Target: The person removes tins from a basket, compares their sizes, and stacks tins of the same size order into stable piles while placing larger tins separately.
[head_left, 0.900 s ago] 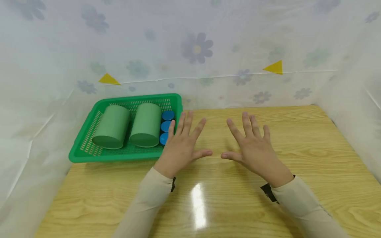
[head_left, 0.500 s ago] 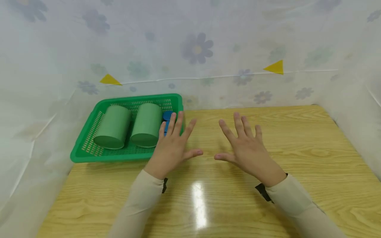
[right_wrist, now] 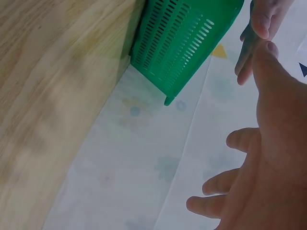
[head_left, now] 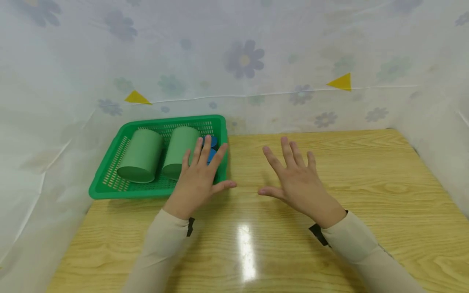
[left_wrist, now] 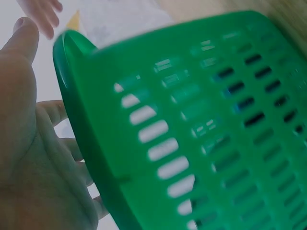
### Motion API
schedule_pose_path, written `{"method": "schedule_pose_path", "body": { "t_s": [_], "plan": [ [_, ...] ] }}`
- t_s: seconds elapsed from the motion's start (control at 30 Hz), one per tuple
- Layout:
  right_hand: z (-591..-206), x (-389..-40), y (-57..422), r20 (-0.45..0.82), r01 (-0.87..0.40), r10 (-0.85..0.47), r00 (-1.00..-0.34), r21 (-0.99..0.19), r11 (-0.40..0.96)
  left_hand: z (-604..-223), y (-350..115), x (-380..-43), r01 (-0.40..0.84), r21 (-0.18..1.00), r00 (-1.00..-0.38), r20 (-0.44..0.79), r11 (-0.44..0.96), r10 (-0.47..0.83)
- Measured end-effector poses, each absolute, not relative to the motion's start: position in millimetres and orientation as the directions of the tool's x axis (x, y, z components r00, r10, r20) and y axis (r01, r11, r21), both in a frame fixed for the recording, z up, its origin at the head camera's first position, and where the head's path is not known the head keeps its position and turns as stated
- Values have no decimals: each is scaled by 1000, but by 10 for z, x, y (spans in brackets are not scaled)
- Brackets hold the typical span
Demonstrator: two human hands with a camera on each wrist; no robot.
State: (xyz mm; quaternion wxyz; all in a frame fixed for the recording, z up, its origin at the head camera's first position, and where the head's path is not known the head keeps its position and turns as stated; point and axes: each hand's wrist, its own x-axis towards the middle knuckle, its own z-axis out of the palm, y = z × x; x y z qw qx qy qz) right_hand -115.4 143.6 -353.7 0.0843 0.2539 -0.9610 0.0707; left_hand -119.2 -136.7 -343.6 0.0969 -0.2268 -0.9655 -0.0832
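Note:
My left hand [head_left: 198, 181] is spread with straight fingers over the right front part of a green plastic basket [head_left: 128, 195]. In the left wrist view its palm faces the basket's slotted side, above the rim. Two light green cylinders [head_left: 141, 154] lie on their sides in the basket; my fingers overlap the right-hand cylinder [head_left: 177, 142]. Blue round-topped items [head_left: 211, 154] stand along the basket's right side, partly hidden by the same hand. My right hand [head_left: 300, 183] hovers over the wooden table, right of the basket, fingers spread and holding nothing.
The wooden table [head_left: 366, 183] reaches back to a pale flower-patterned sheet [head_left: 286, 53] that encloses it at the back and both sides. Two yellow triangles [head_left: 340, 82] mark the back sheet. A black strap piece [head_left: 318, 235] shows at the right cuff.
Both spread hands have moved left, the left hand from the basket's right edge to farther over it, covering more of the blue items and the right cylinder. The basket stays in place.

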Motion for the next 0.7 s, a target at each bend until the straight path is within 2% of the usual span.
{"method": "schedule_pose_path", "body": {
  "t_s": [0.7],
  "plan": [
    [-3512,-1191,1330,197,-515,-492,-848,-89,852,-3438,-1789,-1202,406,129,-900,229,905,371]
  ]
}}
